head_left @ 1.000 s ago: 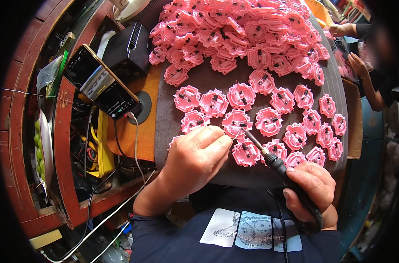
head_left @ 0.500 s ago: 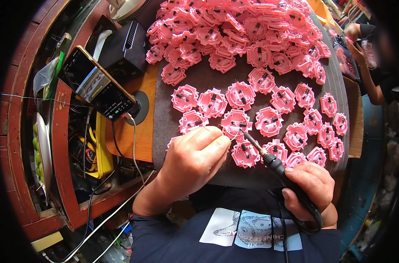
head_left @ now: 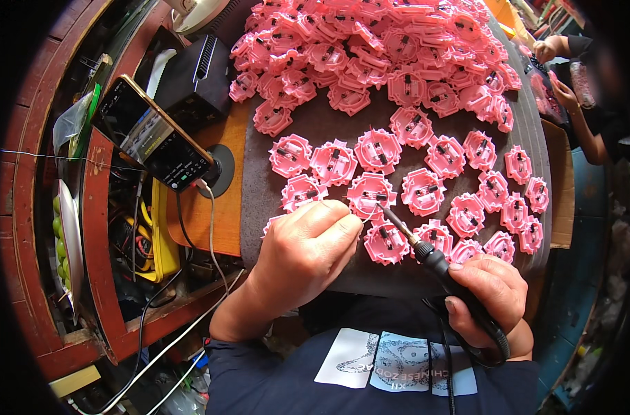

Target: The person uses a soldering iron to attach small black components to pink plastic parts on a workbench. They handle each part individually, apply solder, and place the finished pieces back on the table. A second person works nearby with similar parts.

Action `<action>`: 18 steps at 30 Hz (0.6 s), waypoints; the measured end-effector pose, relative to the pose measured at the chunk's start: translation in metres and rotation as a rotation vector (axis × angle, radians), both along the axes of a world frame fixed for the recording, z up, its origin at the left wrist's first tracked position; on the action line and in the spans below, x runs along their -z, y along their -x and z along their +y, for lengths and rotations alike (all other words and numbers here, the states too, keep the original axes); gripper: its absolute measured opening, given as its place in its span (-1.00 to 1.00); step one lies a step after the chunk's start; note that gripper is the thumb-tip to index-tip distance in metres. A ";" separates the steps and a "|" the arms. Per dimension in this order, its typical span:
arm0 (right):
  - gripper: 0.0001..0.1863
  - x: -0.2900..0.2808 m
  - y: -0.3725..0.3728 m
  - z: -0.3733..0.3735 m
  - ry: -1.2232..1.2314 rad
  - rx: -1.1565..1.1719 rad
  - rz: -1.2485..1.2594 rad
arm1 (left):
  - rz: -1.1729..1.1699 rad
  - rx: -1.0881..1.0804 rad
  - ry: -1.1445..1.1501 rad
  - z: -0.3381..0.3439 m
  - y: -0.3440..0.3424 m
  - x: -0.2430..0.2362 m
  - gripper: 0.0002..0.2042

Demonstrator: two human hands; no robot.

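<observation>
My left hand (head_left: 308, 249) pinches a thin wire (head_left: 366, 220) whose end reaches toward a pink plastic housing (head_left: 370, 187) with small black parts inside. My right hand (head_left: 488, 297) grips a black-handled soldering iron (head_left: 432, 257), its metal tip at that same housing, close to the wire's end. Whether tip and wire touch is too small to tell. Similar pink housings (head_left: 423, 190) lie spread over the dark mat (head_left: 259, 200) around both hands, and a large heap of them (head_left: 377, 41) covers its far part.
At left stand a phone (head_left: 152, 135) on a stand with cables, a black box (head_left: 194, 76), a yellow bin (head_left: 164, 245) and red wooden framing (head_left: 100, 242). Cardboard (head_left: 560, 194) edges the mat's right side. A co-worker's hands (head_left: 564, 93) are at the upper right.
My hands, the wire and the iron stay almost in place, with only a slight shift in the view. The co-worker's hands have moved a little at the upper right.
</observation>
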State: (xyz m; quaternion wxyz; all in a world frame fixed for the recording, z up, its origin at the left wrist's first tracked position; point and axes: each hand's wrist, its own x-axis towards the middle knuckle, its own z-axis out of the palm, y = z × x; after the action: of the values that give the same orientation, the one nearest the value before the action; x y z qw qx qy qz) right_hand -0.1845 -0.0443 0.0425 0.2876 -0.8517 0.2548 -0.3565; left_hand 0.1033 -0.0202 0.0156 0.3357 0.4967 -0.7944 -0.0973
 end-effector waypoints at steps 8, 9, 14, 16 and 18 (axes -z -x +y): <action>-0.57 0.001 -0.001 0.000 -0.017 -0.004 -0.019 | -0.003 -0.014 -0.019 0.001 0.001 -0.002 -0.77; -0.57 0.002 0.000 0.001 -0.017 -0.004 -0.019 | -0.001 -0.014 -0.017 0.000 0.001 -0.001 -0.77; -0.57 0.002 0.000 0.000 -0.010 -0.005 -0.019 | 0.005 -0.011 -0.016 -0.002 0.002 0.000 -0.76; -0.57 0.001 -0.001 0.000 -0.011 -0.008 -0.011 | 0.015 -0.014 -0.020 -0.002 0.001 0.003 -0.75; -0.57 0.000 -0.001 0.000 -0.013 -0.009 -0.009 | 0.012 -0.017 -0.022 -0.002 0.001 0.001 -0.76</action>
State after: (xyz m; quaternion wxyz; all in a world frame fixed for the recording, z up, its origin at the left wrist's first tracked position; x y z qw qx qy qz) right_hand -0.1833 -0.0439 0.0422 0.2959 -0.8492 0.2521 -0.3574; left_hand 0.1020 -0.0220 0.0143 0.3359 0.5066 -0.7869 -0.1062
